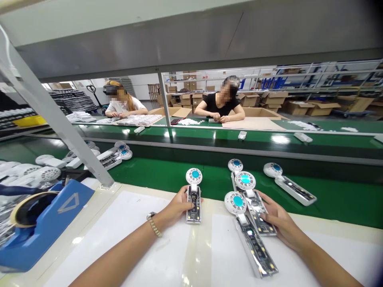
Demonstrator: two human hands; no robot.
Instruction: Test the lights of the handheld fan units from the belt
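Between the thumb and fingers of my left hand [176,206] stands a fan-shaped device [194,215], with a round white vented head, a blue centre and a clear body showing a circuit board. My right hand [283,223] grips a second fan-shaped device [259,211] of the same kind, thumb on its body. Partly overlapping it, a third device [257,249] lies on the white work surface, a small light glowing in it. Behind the right-hand one, another device [235,164] is mostly hidden. To the right, one more device [296,190] rests on the green belt.
A blue tape dispenser [60,211] stands at the left, near piled white devices [44,173]. A slanted metal post [60,107] rises beside it, and a shelf [191,44] hangs overhead. Two people [223,105] work across the green belt [155,169].
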